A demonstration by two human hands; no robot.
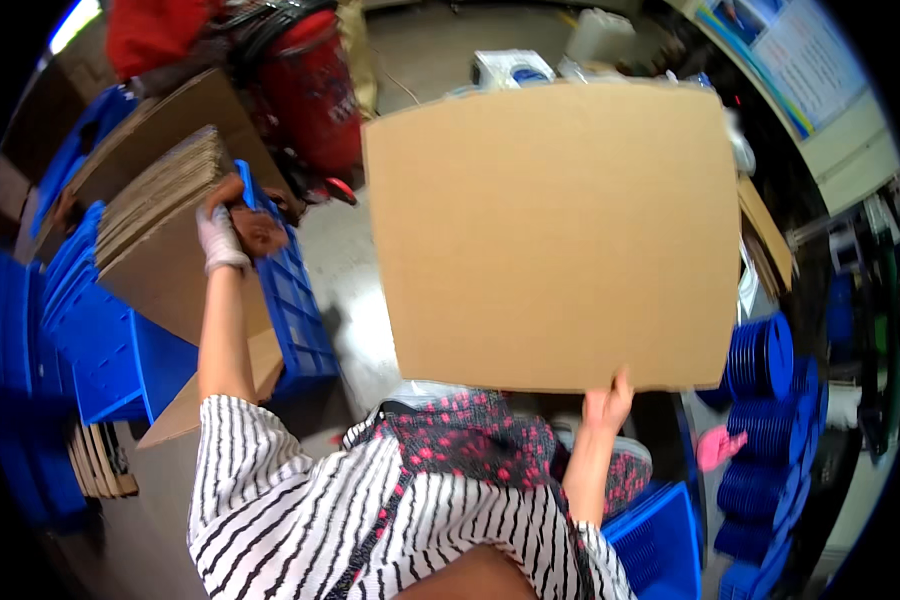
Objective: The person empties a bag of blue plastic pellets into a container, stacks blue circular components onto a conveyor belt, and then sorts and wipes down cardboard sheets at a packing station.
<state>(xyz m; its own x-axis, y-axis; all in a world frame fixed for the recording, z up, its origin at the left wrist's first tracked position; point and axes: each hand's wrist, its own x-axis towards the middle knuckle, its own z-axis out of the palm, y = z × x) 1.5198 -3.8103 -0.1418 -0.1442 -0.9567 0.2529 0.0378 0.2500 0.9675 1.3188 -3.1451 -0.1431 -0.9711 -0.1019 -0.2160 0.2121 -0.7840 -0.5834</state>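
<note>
A large flat cardboard sheet [555, 235] rises in front of me, tilted up and filling the middle. My right hand [608, 405] grips its near edge toward the right, thumb on the face turned to me, other fingers mostly hidden. Out to the left, my left hand [225, 232] wears a white glove, with brown over the fingers. It is beside the right end of a stack of cardboard sheets [160, 190], thumb and fingers apart and somewhat blurred. The stack leans in a blue plastic crate [295, 300]; whether the hand touches a sheet is unclear.
Several round blue stacked pieces [760, 430] line the right, with a pink glove [718, 447] beside them. Near my right leg stands a blue bin [660, 545]. A red drum [312, 95] is beyond the crate. More blue crates [15, 380] are stacked far left.
</note>
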